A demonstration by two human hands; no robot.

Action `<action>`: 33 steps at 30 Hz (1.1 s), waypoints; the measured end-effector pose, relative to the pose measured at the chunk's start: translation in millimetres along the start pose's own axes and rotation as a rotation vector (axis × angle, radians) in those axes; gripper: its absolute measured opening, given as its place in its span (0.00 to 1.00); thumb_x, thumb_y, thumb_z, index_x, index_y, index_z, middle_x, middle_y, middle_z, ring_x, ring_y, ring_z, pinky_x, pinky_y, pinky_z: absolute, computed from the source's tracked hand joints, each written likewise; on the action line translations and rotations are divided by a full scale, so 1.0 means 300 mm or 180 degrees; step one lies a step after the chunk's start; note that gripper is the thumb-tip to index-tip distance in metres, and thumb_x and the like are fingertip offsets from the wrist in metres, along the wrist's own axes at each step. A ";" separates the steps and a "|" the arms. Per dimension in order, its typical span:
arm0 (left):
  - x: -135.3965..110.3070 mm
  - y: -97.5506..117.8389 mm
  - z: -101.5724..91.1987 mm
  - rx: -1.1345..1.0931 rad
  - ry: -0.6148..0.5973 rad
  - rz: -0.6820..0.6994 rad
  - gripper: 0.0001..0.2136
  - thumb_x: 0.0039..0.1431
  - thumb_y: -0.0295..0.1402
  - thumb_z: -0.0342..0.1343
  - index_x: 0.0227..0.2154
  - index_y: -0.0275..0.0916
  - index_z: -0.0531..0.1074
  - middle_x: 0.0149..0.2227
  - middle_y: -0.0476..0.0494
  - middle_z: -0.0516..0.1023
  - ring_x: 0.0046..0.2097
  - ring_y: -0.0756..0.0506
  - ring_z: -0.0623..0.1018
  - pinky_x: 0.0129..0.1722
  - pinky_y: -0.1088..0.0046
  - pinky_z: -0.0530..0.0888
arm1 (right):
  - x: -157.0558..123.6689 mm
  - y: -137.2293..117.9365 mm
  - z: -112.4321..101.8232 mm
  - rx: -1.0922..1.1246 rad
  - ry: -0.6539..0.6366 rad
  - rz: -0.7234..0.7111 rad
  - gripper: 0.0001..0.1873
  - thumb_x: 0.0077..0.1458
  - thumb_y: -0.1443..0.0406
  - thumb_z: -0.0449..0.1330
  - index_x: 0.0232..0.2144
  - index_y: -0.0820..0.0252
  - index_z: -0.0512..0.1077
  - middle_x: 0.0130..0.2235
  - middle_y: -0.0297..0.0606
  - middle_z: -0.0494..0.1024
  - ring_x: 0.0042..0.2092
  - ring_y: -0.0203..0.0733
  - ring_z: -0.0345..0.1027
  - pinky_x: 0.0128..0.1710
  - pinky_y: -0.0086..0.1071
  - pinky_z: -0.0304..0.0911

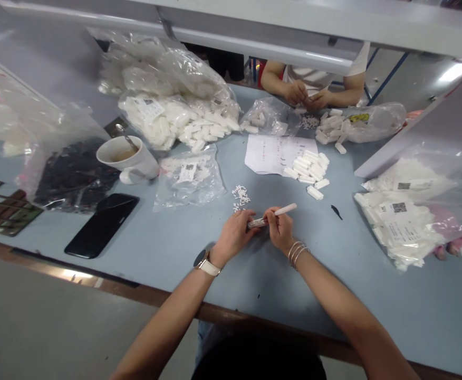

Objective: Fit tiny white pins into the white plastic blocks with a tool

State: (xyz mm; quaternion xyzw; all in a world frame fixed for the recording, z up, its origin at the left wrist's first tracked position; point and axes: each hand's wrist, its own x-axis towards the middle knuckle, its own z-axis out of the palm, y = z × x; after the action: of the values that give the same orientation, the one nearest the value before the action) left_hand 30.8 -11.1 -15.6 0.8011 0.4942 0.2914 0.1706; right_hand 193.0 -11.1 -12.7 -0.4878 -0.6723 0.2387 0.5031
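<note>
Both my hands meet over the middle of the blue table point(167, 248). My right hand point(280, 229) is closed around a slim white pen-like tool point(284, 211) that sticks out up and to the right. My left hand point(234, 235), with a watch on its wrist, pinches the tool's lower end or a small part against it. Just beyond my fingers lies a little heap of tiny white parts point(240, 196). A stack of white tubes point(309, 170) rests on a printed sheet point(268, 153) farther back.
A black phone point(102, 224) and a cup with a spoon point(126, 157) sit at left, beside a bag of dark parts point(70, 174). Clear bags of white parts point(175, 100) lie at the back and right point(401, 221). Another person's hands point(308, 95) work across the table.
</note>
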 end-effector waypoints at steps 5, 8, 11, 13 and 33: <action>0.000 -0.001 0.001 -0.0012 -0.0014 -0.0016 0.15 0.52 0.29 0.61 0.42 0.41 0.65 0.31 0.47 0.76 0.37 0.43 0.76 0.36 0.64 0.74 | 0.005 -0.003 0.001 -0.0002 0.0022 -0.0070 0.17 0.64 0.58 0.45 0.28 0.58 0.66 0.25 0.35 0.71 0.26 0.36 0.65 0.28 0.29 0.62; -0.001 0.001 -0.001 -0.0015 -0.0014 -0.0009 0.15 0.53 0.29 0.61 0.42 0.41 0.65 0.31 0.47 0.76 0.37 0.43 0.76 0.36 0.64 0.74 | 0.007 -0.003 0.001 -0.0003 -0.0008 -0.0051 0.17 0.64 0.58 0.45 0.28 0.58 0.66 0.25 0.35 0.71 0.26 0.36 0.65 0.28 0.29 0.62; -0.001 0.003 -0.002 -0.0006 0.0006 0.0013 0.15 0.52 0.28 0.61 0.42 0.40 0.65 0.31 0.47 0.75 0.37 0.43 0.76 0.36 0.65 0.74 | 0.008 -0.004 0.000 -0.0059 -0.0050 -0.0080 0.17 0.64 0.57 0.45 0.29 0.58 0.66 0.25 0.35 0.71 0.26 0.35 0.65 0.28 0.29 0.62; -0.001 0.004 -0.002 -0.0002 0.0021 0.0008 0.16 0.52 0.28 0.61 0.42 0.40 0.64 0.31 0.48 0.75 0.36 0.43 0.76 0.36 0.65 0.74 | 0.009 -0.004 -0.001 -0.0155 -0.0087 -0.0148 0.17 0.64 0.57 0.45 0.30 0.59 0.66 0.25 0.35 0.72 0.26 0.36 0.65 0.29 0.29 0.62; -0.003 -0.008 0.010 -0.0097 0.0051 0.0022 0.17 0.50 0.26 0.61 0.42 0.41 0.64 0.31 0.48 0.75 0.36 0.44 0.77 0.36 0.65 0.74 | -0.001 -0.006 0.002 -0.0096 -0.0146 -0.0157 0.19 0.65 0.56 0.43 0.29 0.59 0.67 0.25 0.36 0.72 0.27 0.37 0.66 0.29 0.29 0.62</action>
State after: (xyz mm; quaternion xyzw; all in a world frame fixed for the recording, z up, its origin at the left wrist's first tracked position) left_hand 30.6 -10.6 -19.5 0.7977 0.4884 0.3059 0.1777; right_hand 191.8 -12.1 -11.6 -0.4729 -0.6990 0.2272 0.4859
